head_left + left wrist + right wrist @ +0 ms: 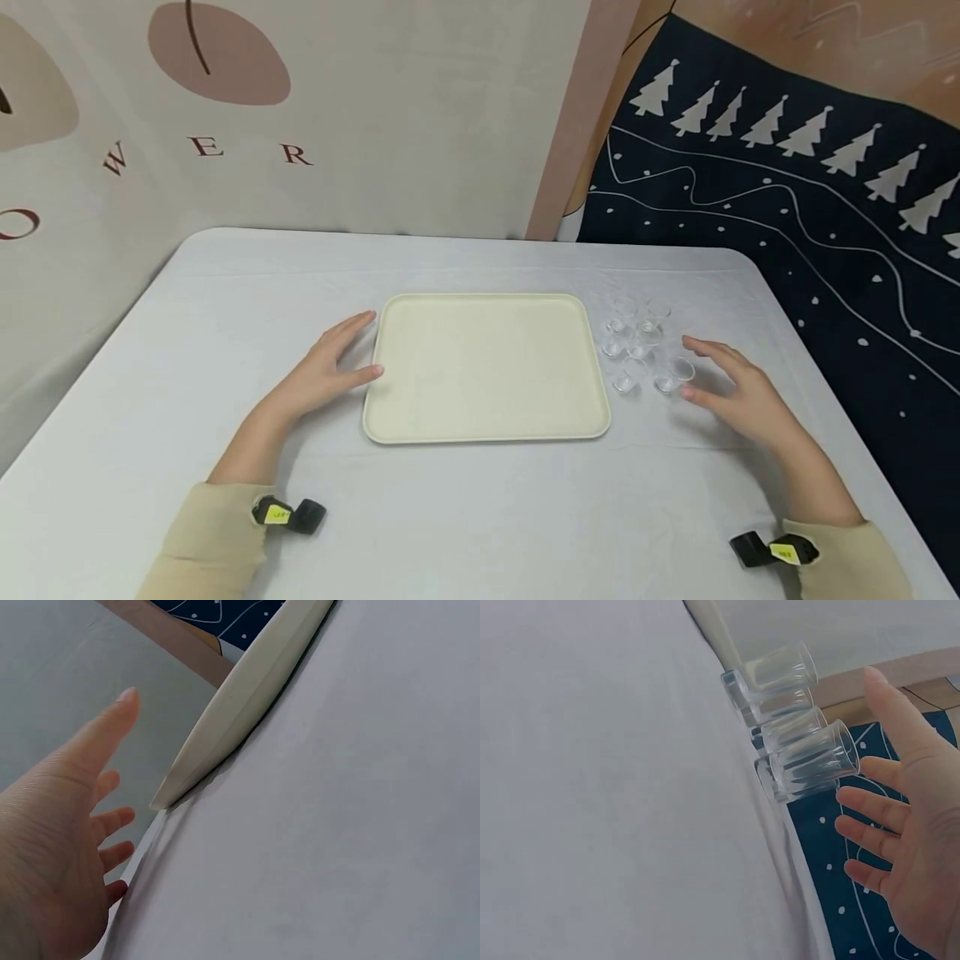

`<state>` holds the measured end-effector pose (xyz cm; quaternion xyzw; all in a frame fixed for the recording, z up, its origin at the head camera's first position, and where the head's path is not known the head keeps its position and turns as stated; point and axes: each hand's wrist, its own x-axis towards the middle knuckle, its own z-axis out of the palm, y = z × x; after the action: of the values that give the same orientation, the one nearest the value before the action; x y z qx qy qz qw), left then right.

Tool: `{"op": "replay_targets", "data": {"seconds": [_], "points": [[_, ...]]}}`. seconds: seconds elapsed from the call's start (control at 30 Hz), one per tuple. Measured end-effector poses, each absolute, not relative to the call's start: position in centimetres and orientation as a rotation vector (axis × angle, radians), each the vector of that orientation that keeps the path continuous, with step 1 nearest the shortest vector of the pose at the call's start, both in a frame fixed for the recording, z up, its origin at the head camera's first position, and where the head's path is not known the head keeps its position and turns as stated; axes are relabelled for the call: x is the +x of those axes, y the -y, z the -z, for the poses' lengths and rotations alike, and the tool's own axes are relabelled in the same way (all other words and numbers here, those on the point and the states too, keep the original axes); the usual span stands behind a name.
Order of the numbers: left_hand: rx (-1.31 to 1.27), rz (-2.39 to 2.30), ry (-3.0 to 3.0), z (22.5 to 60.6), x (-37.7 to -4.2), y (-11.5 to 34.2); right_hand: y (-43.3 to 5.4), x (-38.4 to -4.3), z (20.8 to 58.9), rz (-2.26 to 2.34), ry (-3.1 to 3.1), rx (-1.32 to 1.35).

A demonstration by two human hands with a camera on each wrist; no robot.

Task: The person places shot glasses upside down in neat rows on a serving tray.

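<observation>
A cream rectangular tray (487,367) lies flat in the middle of the table, with nothing on it. My left hand (318,375) is at its left edge, fingers spread and thumb tip right at the rim; the left wrist view shows the tray's side wall (240,697) beyond the thumb. Several small clear shot glasses stand grouped just right of the tray, among them a front right glass (671,377). Beside that glass hovers my right hand (738,392), its thumb and fingers apart and holding nothing. In the right wrist view the nearest glass (817,761) overlaps the fingertips' side.
A white cloth (480,517) covers the table. Behind it hangs a pale curtain (420,125) with printed letters, and at the right a dark cloth (750,192) with white trees. Each wrist wears a black camera, the left camera (306,517) and the right camera (750,550).
</observation>
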<state>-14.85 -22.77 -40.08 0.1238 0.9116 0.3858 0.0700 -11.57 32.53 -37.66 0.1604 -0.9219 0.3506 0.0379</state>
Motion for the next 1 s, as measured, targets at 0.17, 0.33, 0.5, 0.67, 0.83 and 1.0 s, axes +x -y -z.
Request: {"op": "replay_targets", "data": {"seconds": [0.17, 0.33, 0.5, 0.67, 0.83, 1.0], "points": [[0.415, -1.112, -2.754, 40.3, -14.9, 22.7, -32.6, -11.8, 38.5, -1.054, 2.799, 0.546], [0.435, -1.048, -2.749, 40.3, -14.8, 22.8, -32.5, -11.9, 39.3, -1.08, 2.832, 0.493], [0.463, -1.016, -2.753, 40.6, -14.9, 23.0, -32.2, -11.7, 39.9, -1.116, 2.893, 0.391], [0.517, -1.027, -2.755, 40.8, -15.0, 23.2, -32.0, -11.9, 40.5, -1.121, 2.889, 0.356], [0.555, -1.024, -2.755, 41.0, -15.2, 23.3, -31.8, -12.1, 41.2, -1.073, 2.847, 0.353], [0.593, -1.015, -2.755, 41.1, -15.3, 23.4, -31.6, -12.1, 41.9, -1.038, 2.81, 0.335]]}}
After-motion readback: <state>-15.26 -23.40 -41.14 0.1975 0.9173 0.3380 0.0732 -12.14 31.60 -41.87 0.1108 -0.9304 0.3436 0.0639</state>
